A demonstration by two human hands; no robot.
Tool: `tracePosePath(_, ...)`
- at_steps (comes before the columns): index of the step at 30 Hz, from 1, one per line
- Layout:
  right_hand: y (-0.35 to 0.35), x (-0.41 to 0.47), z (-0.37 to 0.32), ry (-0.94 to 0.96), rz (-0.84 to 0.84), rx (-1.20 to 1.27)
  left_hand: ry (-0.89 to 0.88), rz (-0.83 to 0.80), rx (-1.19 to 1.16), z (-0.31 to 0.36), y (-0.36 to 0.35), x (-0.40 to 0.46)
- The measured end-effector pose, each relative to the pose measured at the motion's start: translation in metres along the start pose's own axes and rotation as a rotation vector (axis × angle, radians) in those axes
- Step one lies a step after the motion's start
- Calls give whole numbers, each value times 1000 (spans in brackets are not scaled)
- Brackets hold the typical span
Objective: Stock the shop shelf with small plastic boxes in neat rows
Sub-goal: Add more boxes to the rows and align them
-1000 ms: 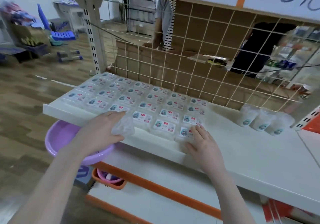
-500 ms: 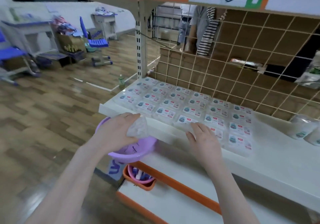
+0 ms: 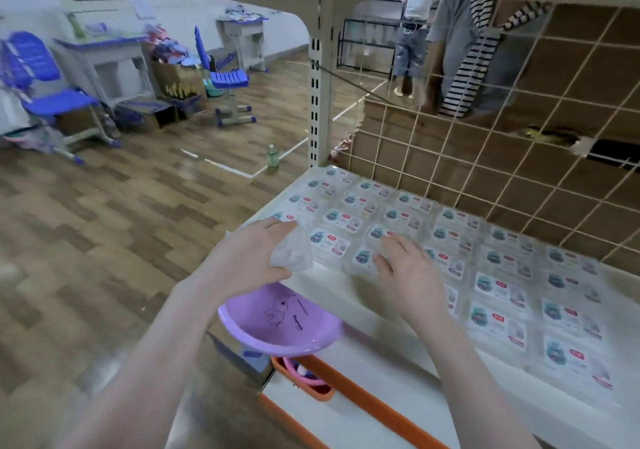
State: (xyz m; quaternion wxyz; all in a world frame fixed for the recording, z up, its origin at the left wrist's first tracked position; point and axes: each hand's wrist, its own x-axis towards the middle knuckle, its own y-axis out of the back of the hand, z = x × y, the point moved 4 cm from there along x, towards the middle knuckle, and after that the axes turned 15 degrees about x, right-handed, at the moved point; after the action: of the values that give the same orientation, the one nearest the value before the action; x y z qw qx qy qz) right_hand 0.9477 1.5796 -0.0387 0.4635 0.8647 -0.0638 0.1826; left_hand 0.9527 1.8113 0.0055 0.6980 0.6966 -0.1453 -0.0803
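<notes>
Here one white shelf [image 3: 322,284] carries clear plastic boxes [image 3: 498,289] in four neat rows, too blurred to count exactly. One purple basin [image 3: 277,324] sits just beneath its front edge. The right hand [image 3: 408,275] rests flat, fingers straight, on the front boxes; the left hand [image 3: 249,258] grips one clear box [image 3: 292,252].

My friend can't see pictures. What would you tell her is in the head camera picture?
A person's left hand grips a clear plastic box at the front of a white shop shelf, while the right hand rests its fingers on boxes already laid in neat rows. A purple basin sits just below the shelf edge.
</notes>
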Motion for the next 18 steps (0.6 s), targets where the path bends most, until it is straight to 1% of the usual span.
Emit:
tracePosePath(6,-14,17,-3,27,61,-7,-32,-6,19,-17,-5,35)
tracePosePath(10,-18,16,-7,50,109,-72,-138,-51,35,-16,-14,60)
tracePosePath(13,-19,17,-9,27,131,-74,-219,-79,41,-16,-18,79)
tracePosePath(18,-21,15,-13,48,202,-98,-336,-112,24,-13,-32,90)
